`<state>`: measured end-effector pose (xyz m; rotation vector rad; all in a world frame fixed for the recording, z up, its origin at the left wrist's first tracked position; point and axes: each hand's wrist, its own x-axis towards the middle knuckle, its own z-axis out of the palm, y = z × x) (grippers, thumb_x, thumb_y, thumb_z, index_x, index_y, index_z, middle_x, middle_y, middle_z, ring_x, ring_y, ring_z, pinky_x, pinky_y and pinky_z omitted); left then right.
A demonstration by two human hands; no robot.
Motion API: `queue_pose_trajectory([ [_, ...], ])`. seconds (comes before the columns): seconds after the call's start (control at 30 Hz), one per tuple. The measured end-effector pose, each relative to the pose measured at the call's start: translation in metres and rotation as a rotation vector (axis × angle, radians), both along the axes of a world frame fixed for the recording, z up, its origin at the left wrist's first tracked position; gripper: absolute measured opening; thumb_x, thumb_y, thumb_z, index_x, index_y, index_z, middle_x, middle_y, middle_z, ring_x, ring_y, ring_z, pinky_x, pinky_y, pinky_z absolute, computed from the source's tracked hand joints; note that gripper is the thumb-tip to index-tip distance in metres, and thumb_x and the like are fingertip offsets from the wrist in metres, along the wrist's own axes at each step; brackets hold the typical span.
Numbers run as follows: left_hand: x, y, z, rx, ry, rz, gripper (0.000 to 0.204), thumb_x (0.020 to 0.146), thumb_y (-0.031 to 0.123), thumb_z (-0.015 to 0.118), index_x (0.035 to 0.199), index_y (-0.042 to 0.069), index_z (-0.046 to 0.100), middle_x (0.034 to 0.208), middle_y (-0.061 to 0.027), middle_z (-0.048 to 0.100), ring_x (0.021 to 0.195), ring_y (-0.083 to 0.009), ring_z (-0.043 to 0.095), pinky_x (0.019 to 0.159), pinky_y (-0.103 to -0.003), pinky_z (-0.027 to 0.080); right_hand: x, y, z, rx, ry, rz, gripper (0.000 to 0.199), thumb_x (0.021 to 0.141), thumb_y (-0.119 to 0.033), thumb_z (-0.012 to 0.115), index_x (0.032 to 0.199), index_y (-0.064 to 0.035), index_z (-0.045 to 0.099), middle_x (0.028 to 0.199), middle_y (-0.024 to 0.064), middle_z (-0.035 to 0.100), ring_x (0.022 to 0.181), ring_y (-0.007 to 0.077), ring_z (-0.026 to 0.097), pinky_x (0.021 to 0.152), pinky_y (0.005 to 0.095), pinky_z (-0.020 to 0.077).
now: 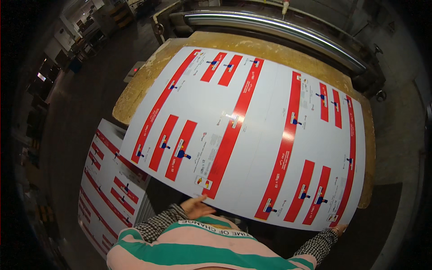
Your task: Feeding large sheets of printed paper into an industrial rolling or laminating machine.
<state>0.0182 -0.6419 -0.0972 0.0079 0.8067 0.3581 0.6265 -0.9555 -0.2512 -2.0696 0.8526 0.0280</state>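
A large white printed sheet (266, 103) with red bands and small blue figures lies over a worn yellowish board (216, 41). Its near edge overhangs toward me. At that edge, left of its middle, my left hand (198, 207) has its fingers stretched out and touches or nearly touches the rim. My right hand (340, 228) is closed at the sheet's near right corner, with its fingers partly hidden by the edge. Checked cuffs cover both wrists.
Low on the left stands a stack of similar printed sheets (108, 180). Beyond the board runs a long shiny metal roller (270, 24) with handwheels at its ends. A dark mat (387, 211) lies on the floor at right. Other equipment stands far left.
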Motion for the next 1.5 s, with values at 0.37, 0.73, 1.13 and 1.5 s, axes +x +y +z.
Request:
queue_pose_trajectory([
  [0.37, -0.002, -0.015, -0.007, 0.163, 0.025, -0.058, 0.048, 0.082, 0.025, 0.052, 0.121, 0.006, 0.032, 0.119, -0.0140, 0.042, 0.110, -0.0271, 0.041, 0.091, -0.046, 0.035, -0.039, -0.001, 0.055, 0.128, 0.107, -0.095, 0.076, 0.077, -0.061, 0.030, 0.113, 0.0035, 0.043, 0.111, 0.0219, 0.047, 0.096, 0.0324, 0.050, 0.078, 0.0463, 0.0424],
  [0.73, -0.015, -0.053, -0.026, 0.376, 0.026, 0.191, 0.044, 0.083, 0.023, 0.049, 0.120, 0.004, 0.034, 0.113, -0.0139, 0.048, 0.101, -0.0263, 0.049, 0.082, -0.045, 0.043, -0.057, -0.016, 0.057, -0.054, 0.004, 0.096, 0.069, 0.078, -0.057, 0.037, 0.096, 0.0074, 0.053, 0.096, 0.0201, 0.055, 0.080, 0.0300, 0.056, 0.068, 0.0413, 0.0464],
  [1.13, -0.022, -0.048, -0.021, 0.295, 0.094, 0.209, 0.041, 0.078, 0.017, 0.055, 0.114, 0.002, 0.040, 0.106, -0.0143, 0.051, 0.097, -0.0270, 0.052, 0.082, -0.046, 0.043, -0.084, -0.002, 0.090, -0.275, -0.017, 0.188, 0.073, 0.079, -0.057, 0.034, 0.096, 0.0118, 0.052, 0.095, 0.0223, 0.056, 0.083, 0.0313, 0.056, 0.071, 0.0412, 0.0451],
  [1.5, 0.011, 0.026, -0.039, 0.256, 0.159, 0.253, 0.049, 0.078, 0.010, 0.053, 0.121, 0.005, 0.031, 0.115, -0.0121, 0.044, 0.105, -0.0279, 0.045, 0.084, -0.049, 0.039, -0.006, 0.026, 0.025, -0.625, 0.137, 0.252, 0.082, 0.080, -0.061, 0.019, 0.088, 0.0121, 0.056, 0.087, 0.0247, 0.058, 0.080, 0.0330, 0.057, 0.070, 0.0411, 0.0443],
])
